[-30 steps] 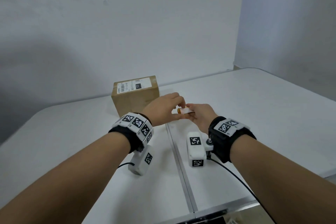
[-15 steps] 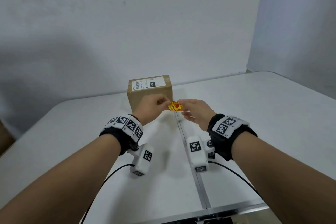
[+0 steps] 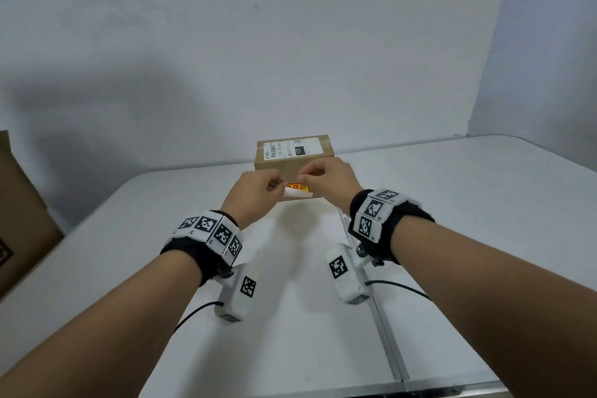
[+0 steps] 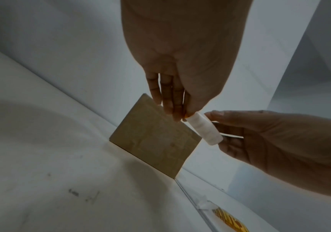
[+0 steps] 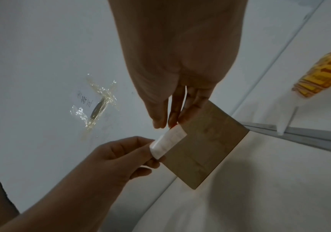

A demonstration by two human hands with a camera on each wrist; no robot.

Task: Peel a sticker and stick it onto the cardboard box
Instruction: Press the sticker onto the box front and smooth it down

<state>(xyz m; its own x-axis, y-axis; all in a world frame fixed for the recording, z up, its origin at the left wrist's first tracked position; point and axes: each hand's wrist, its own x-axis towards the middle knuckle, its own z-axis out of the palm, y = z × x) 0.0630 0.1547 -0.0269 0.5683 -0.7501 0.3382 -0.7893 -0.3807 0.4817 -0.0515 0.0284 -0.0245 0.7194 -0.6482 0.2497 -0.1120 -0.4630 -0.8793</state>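
Both grips pinch the half-peeled yellow-and-red sticker [image 3: 298,187] and its curling white backing [image 3: 295,192]: left hand [image 3: 258,191], right hand [image 3: 329,178]; the loose adhesive could fold onto itself before reaching the brown cardboard box [image 3: 292,155].

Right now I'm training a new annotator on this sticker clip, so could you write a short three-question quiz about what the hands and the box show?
1. True or false: the cardboard box stands on the white table with a shipping label on its top.
2. What is pinched between the left hand and the right hand? A. a roll of tape B. a sticker with white backing C. a pen
3. Fill in: the sticker's printed face is red and ____.

Key
1. True.
2. B; both hands pinch it in front of the box's near side.
3. Yellow.
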